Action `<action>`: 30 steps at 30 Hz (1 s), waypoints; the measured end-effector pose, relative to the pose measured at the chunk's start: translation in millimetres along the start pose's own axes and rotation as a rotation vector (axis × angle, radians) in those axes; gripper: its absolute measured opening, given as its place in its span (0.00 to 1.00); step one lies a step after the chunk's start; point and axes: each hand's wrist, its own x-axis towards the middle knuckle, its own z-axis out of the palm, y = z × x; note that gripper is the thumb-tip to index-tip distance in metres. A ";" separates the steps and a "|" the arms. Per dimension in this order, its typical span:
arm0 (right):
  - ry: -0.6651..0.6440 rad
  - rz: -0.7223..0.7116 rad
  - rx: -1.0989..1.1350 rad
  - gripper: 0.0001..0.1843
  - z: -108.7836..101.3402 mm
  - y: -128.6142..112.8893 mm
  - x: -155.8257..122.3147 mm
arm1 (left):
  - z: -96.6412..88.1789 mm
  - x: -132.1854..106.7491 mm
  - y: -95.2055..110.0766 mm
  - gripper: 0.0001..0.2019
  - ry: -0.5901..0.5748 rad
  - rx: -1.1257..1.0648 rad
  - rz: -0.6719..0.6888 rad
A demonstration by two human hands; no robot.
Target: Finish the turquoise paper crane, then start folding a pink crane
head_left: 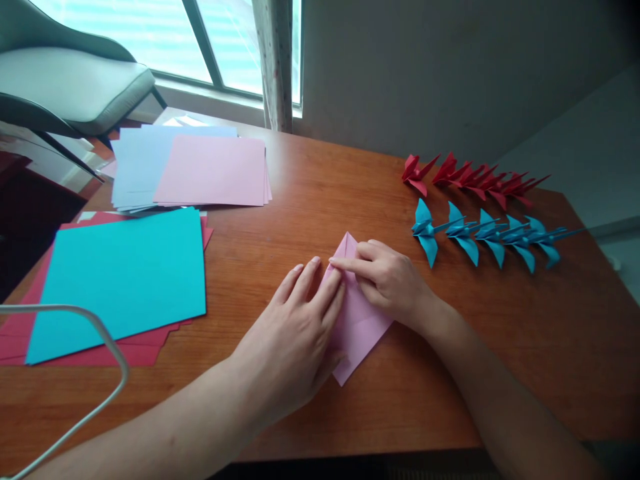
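Centrally, two bare hands over a folded pink paper [363,327], flat on a brown wooden table [320,180]. Left hand [290,333] spread, palm down, fingers pointing away from the body, partly on the left side of the paper and partly past its edge, thumb near the lowest corner. Right hand [393,273] half curled, index finger stretched left to the paper's upper left edge, its tip just beside the left fingertips; any pinch beneath the palm impossible to tell. Paper roughly diamond-shaped, one point facing away, another toward the body.

To the right, two rows of folded paper birds: five blue birds [493,232] in the nearer row, overlapping red birds [480,180] behind, with a single one slightly apart at the left end.

To the left, a bright blue sheet [125,273] on fanned red sheets [143,353], and a white cable [107,340] curving in front. Behind these, pink sheets [217,170] overlapping pale blue sheets [135,160]. Beyond the table, a pale-seated chair [80,73], a bright window [235,40], a narrow curtain [275,67] and a gray wall [400,73].
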 end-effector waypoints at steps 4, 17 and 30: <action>0.033 0.130 0.051 0.19 1.3 9.6 5.1 | -0.7 0.1 0.3 0.40 -0.004 -0.007 0.000; -0.067 0.151 0.038 0.30 -4.5 21.7 48.8 | -2.9 1.3 1.1 0.39 -0.007 -0.033 0.004; -0.265 0.051 0.201 0.36 -24.4 34.2 78.0 | -6.6 1.1 1.4 0.38 -0.022 -0.037 0.009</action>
